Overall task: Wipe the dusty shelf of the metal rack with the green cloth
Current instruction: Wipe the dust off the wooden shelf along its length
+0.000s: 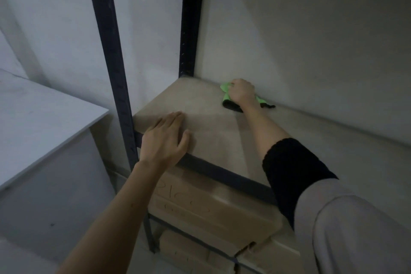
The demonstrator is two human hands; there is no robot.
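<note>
Right hand [241, 93] outstretched, pressing green cloth [225, 88] at shelf [213, 131] rear; left hand [165, 138] flat, holding nothing.

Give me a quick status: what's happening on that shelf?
Right hand presses green cloth at the shelf back, by the wall. Left hand flat on front edge. Nothing in the way.

matt board shelf [206, 122], dark metal rack [106, 35], cloth [225, 88]

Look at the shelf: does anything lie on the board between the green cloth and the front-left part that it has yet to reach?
Only the left hand, resting flat near the front-left edge of the shelf. The right hand presses the green cloth at the back by the wall; the board between them looks bare.
</note>
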